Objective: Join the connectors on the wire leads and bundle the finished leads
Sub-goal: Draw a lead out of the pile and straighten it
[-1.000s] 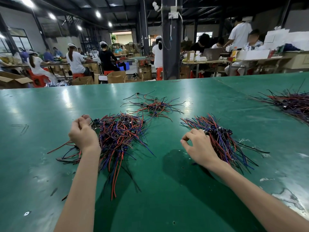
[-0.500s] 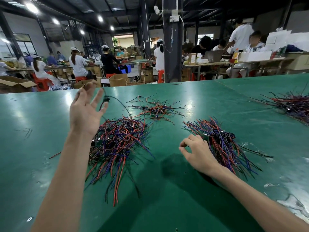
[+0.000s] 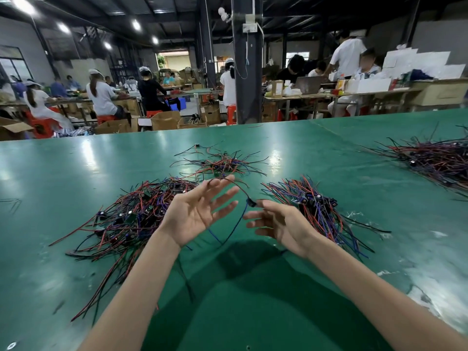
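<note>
Now both hands are raised together over the table (image 3: 76, 249), where 1.0 s ago each was down at its own pile. Left hand (image 3: 195, 216) is seen palm up, fingers spread, closing on nothing; a thin dark wire is draped across its fingertips (image 3: 215, 183) only. Right hand (image 3: 278, 224) is seen half curled, fingers loose; a black connector (image 3: 252, 202) sits at its fingertip, and whether it is actually pinched cannot be told because of blur. 1 lead (image 3: 238, 224), blue wire below the connector, hangs between the hands, clear of the table.

Left pile (image 3: 131, 216) and right pile (image 3: 319, 211) are left untouched for now, well apart, with a smaller pile (image 3: 222, 165) farther back and 1 more heap (image 3: 435, 160) at the far right edge.

Change since 0.5 s ago: left hand was brought across from high left to centre, right hand was lifted off the right pile. Judged: 1 lead is being brought in for mating, join not yet made. No 2nd connector can be made out. Bundling judged far off, most leads still loose.
</note>
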### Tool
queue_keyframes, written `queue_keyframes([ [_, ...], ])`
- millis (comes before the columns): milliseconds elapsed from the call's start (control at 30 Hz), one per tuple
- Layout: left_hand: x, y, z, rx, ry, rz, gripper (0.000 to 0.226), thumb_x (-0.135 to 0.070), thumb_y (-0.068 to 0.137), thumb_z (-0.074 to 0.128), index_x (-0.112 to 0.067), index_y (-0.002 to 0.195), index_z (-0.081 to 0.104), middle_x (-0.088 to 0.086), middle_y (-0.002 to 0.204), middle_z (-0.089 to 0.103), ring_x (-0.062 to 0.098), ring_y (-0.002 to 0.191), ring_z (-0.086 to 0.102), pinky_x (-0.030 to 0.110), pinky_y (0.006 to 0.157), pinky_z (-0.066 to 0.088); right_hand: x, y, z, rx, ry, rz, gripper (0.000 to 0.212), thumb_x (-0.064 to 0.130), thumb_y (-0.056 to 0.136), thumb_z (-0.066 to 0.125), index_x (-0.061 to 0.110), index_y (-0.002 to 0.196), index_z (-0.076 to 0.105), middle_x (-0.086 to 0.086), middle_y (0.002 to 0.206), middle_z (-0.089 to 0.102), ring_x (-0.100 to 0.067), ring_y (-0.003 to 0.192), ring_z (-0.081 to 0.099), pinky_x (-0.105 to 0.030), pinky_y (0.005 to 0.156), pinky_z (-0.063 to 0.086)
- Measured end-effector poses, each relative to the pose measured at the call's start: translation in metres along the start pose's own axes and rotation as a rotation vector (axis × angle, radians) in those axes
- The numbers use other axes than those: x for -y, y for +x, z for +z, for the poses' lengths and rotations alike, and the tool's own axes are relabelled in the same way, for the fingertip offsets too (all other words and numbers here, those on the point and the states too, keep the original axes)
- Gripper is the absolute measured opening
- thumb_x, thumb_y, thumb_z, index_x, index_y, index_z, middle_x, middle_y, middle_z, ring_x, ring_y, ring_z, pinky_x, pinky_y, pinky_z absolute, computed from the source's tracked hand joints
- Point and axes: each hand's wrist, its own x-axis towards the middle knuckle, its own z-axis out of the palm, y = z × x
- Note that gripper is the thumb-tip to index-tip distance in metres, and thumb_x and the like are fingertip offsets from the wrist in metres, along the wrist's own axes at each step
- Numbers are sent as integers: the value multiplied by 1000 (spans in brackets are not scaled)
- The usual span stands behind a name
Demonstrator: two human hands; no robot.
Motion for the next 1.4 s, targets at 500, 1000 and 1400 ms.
queue_keyframes([
  [500, 15, -9, -6, 297, 585, -329, 23, -2, 80, 54, -5, 88, 76, 14, 112, 69, 22, 99, 67, 29, 85, 52, 2, 2, -6, 37, 42, 18, 16, 4, 87, 55, 11, 97, 66, -2, 71, 68, -9, 56, 62, -22, 56, 55],
  [1000, 51, 4, 4, -189, 615, -51, 24, -33, 72, 65, -14, 84, 74, 3, 77, 69, 9, 61, 59, 32, 73, 43, -9, -8, 7, 351, 60, 202, 30, 0, 70, 42, 0, 97, 57, -12, 75, 60, -21, 63, 58, -36, 72, 54],
  [1400, 58, 6, 6, -286, 578, -40, 13, -22, 79, 70, -11, 71, 68, 1, 64, 65, 15, 61, 51, 23, 59, 45, -15, -8, 12, 263, -11, 204, 23, 8, 86, 50, 0, 104, 62, -14, 86, 69, -22, 74, 67, -39, 78, 58],
])
